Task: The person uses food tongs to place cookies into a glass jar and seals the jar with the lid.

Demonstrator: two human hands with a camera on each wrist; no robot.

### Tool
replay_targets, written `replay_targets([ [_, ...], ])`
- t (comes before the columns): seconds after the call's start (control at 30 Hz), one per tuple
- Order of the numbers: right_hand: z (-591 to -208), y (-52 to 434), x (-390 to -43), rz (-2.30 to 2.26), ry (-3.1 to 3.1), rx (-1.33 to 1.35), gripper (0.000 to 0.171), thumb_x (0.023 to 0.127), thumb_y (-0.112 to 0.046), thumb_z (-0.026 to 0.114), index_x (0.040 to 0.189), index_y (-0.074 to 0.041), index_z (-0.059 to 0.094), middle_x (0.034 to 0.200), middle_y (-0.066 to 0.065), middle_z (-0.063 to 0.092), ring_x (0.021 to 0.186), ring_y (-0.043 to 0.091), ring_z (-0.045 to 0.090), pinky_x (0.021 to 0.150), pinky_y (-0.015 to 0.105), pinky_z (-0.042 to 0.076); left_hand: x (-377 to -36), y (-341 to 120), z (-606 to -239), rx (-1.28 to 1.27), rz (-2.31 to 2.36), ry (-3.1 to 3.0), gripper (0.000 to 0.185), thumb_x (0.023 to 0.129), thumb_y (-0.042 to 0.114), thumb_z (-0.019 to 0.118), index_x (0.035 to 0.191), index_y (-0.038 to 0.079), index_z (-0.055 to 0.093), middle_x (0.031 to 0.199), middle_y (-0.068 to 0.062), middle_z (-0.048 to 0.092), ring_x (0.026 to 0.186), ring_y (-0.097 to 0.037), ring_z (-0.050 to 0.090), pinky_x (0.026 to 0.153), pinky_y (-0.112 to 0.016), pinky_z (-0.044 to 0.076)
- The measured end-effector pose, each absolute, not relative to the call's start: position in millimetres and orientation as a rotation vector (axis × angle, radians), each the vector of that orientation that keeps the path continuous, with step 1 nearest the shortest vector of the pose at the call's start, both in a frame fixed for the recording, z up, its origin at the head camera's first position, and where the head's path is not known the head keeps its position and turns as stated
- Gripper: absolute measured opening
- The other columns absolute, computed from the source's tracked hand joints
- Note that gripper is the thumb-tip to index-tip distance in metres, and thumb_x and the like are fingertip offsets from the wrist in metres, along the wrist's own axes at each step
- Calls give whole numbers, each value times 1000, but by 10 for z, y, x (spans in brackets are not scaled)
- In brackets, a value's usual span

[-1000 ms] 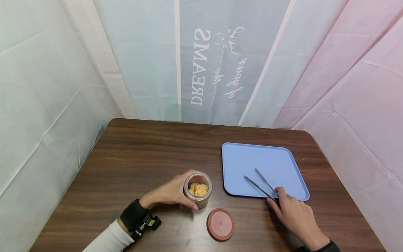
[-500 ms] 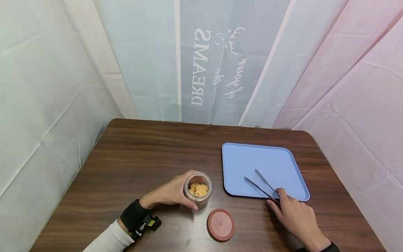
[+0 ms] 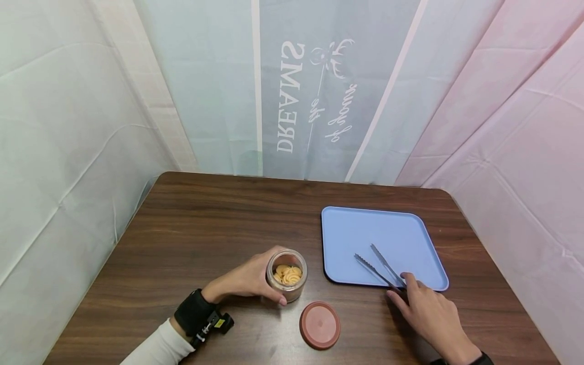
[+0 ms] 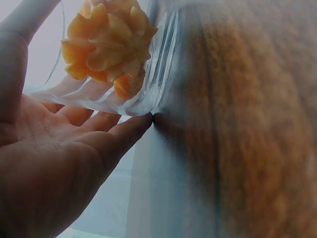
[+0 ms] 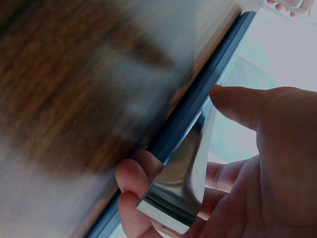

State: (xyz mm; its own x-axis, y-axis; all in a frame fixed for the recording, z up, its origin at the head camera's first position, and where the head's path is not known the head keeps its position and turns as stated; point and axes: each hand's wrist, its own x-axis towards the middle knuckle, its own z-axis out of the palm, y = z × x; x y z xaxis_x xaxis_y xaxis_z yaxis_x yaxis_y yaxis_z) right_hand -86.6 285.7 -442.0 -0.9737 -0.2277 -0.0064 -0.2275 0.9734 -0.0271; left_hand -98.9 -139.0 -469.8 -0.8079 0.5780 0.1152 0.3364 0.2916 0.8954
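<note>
In the head view my left hand grips a clear glass jar, thumb on the near side and fingers around the far side. Yellow swirled cookies fill its lower part; the left wrist view shows them through the glass as ridged flower shapes. My right hand holds metal tongs at the tray's near right edge, their serrated arms spread apart over the tray with nothing between them. Seen from the right wrist, the curled fingers lie around the tongs' shiny bent end.
A blue rectangular tray lies at the right of the dark wooden table. Between the jar and my right hand, nearer the front, is a round reddish-brown lid. Fabric curtains hang behind the table and at both sides.
The tongs have shifted very slightly to the right with the right hand. Left hand, jar, lid and tray have stayed put.
</note>
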Motion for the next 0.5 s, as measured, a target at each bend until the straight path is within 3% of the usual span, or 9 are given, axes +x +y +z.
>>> replay_targets([
  [0.17,-4357,2865,-849,-40,3103,-331,68,100,-52,70,131,7,58,97,28,72,64,37,66,45,47,47,-982,-1391,-4678,828,1533,2317,93,71,32,101,147,20,49,137,0,66,127,-18,61,111,-37,47],
  [0.5,-4187,2891,-842,-7,3155,-364,69,97,-51,74,129,8,57,93,29,70,57,31,63,41,42,44,-980,-1396,-4658,815,1538,2302,93,72,32,101,148,20,49,138,0,66,127,-19,61,111,-38,47],
])
